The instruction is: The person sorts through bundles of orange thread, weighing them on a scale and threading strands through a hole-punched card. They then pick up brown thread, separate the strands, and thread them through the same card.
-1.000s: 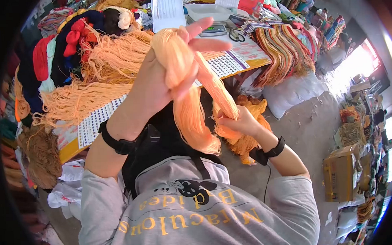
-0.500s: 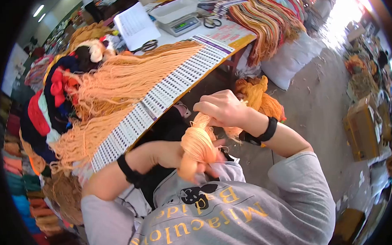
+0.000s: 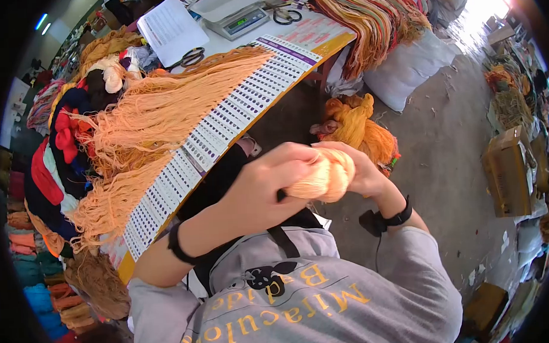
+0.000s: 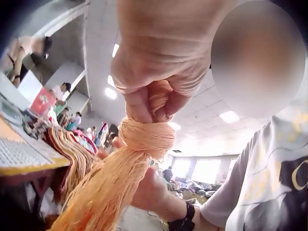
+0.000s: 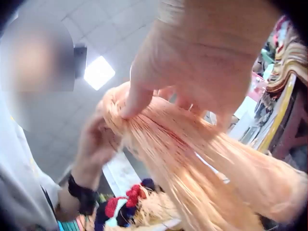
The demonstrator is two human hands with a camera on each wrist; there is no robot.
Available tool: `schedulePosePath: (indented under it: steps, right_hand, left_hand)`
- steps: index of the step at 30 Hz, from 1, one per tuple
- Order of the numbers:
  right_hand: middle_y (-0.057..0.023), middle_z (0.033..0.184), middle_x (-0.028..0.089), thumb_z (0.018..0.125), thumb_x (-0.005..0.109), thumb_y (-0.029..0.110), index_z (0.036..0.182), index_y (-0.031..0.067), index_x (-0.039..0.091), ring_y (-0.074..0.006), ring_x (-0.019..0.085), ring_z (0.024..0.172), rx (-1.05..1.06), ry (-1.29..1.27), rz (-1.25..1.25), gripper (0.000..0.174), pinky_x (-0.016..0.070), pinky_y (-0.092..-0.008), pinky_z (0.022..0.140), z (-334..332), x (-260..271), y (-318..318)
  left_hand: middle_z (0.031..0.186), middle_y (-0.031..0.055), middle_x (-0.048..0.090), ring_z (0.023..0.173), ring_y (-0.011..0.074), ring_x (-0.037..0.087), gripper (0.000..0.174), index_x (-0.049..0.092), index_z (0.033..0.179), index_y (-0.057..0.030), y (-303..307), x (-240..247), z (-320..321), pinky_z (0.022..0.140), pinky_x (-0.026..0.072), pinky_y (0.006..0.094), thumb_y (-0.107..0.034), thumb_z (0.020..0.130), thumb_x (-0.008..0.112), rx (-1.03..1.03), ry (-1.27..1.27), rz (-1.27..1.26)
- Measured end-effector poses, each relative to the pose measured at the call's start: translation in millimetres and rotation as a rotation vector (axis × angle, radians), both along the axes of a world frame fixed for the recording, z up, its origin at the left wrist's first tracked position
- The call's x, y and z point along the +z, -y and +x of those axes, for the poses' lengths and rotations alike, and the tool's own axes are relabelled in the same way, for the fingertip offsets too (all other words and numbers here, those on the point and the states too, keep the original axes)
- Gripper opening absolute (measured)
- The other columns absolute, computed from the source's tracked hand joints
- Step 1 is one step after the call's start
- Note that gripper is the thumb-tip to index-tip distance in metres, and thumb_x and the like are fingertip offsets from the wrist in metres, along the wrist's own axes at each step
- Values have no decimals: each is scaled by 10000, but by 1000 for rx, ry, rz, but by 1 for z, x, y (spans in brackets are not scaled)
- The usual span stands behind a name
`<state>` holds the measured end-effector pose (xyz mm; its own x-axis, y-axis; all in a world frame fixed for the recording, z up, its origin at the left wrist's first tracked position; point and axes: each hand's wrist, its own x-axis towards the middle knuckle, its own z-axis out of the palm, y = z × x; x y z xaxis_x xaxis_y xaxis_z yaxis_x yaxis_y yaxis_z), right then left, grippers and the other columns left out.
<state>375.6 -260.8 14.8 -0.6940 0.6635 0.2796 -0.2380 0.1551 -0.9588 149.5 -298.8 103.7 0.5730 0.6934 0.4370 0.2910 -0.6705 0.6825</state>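
Both hands are at a peach yarn skein point(image 3: 324, 177) held in front of the chest. My left hand point(image 3: 269, 184) grips one end; in the left wrist view its fingers point(image 4: 137, 103) pinch a loop above a thick wrapped coil point(image 4: 147, 137), with loose strands hanging below. My right hand point(image 3: 365, 171) is on the skein's other side. In the right wrist view, the right thumb point(image 5: 137, 101) presses on the strands near the coil and the fingers curl over them. The long strands point(image 5: 192, 168) spread away below the right hand.
More peach yarn point(image 3: 181, 108) lies across the table beside a printed colour chart point(image 3: 224, 122). Behind are a scale point(image 3: 242, 24), scissors point(image 3: 192, 56) and paper sheets point(image 3: 171, 31). Orange yarn point(image 3: 357, 126), a white sack point(image 3: 407, 70) and a cardboard box point(image 3: 507, 175) are on the floor.
The skein, earlier long and draped over the left hand, was twisted low near the chest and is now a compact coil farther forward. The left hand has moved right and up with it.
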Motion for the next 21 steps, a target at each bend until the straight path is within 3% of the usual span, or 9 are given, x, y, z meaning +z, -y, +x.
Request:
schedulePosePath:
  steps: [3, 5, 10, 11, 14, 17, 19, 20, 21]
  right_hand:
    - [-75, 1243, 532, 735, 656, 1, 1299, -3, 421, -162, 506, 1145, -320, 157, -113, 611, 405, -311, 969, 38, -18, -4]
    - [-77, 1168, 578, 742, 652, 27, 1269, -18, 451, -171, 556, 1076, -567, 87, -261, 565, 435, -316, 937, 74, -26, -7]
    - [-103, 1196, 538, 874, 579, 115, 1266, -37, 429, -175, 536, 1091, -963, -112, -170, 446, 433, -307, 923, 143, -50, -32]
    - [-100, 1198, 536, 880, 581, 136, 1261, -35, 432, -170, 538, 1083, -992, -75, -151, 443, 438, -301, 914, 149, -64, -47]
    - [-113, 1196, 527, 895, 569, 132, 1256, -19, 443, -161, 519, 1073, -1052, 27, -101, 411, 426, -270, 904, 144, -120, -113]
    - [-119, 1205, 515, 881, 564, 85, 1262, -9, 445, -181, 486, 1108, -1157, 469, 328, 410, 407, -284, 928, 120, -212, -196]
    - [-77, 1304, 444, 905, 514, 165, 1326, 34, 378, -216, 400, 1211, -724, 1123, 826, 462, 271, -320, 1043, 149, -360, -243]
    - [-56, 1353, 409, 917, 489, 205, 1358, 55, 344, -234, 357, 1262, -489, 1265, 1107, 488, 203, -338, 1101, 160, -423, -264]
    - [-63, 1331, 431, 917, 478, 204, 1338, 60, 373, -237, 380, 1242, -381, 1495, 1104, 457, 234, -356, 1080, 117, -374, -264]
  left_hand:
    - [1312, 159, 414, 1125, 266, 501, 375, 516, 1110, -7, -14, -9, 16, 886, 463, 334, 4, 758, 647, -28, 81, -265]
    - [1428, 136, 263, 1257, 241, 401, 496, 448, 1257, -41, -25, -6, 8, 974, 438, 363, 25, 795, 617, -34, 88, -430]
    - [1308, 126, 446, 1095, 216, 535, 368, 531, 1196, -32, -34, 8, -82, 893, 470, 311, 2, 833, 578, 325, -95, -447]
    - [1264, 125, 484, 1022, 190, 572, 338, 545, 1187, -34, -30, 8, -106, 874, 478, 301, -9, 850, 568, 410, -150, -381]
    - [1175, 99, 553, 972, 160, 589, 280, 546, 1173, -8, -8, 7, -164, 848, 483, 283, -82, 903, 523, 735, 176, -518]
    - [1110, 75, 591, 936, 135, 596, 275, 554, 1163, -8, 41, 11, -208, 832, 481, 267, -142, 928, 504, 1074, 303, -608]
    - [1085, 63, 603, 920, 122, 597, 278, 563, 1158, -18, 78, -1, -239, 813, 480, 256, -166, 932, 502, 1266, 382, -609]
    - [1087, 53, 605, 917, 116, 597, 279, 567, 1159, -25, 98, -4, -250, 802, 478, 247, -170, 927, 511, 1348, 347, -599]
    - [1089, 44, 606, 913, 111, 596, 280, 570, 1159, -31, 116, -12, -261, 792, 475, 238, -174, 923, 520, 1415, 315, -594]
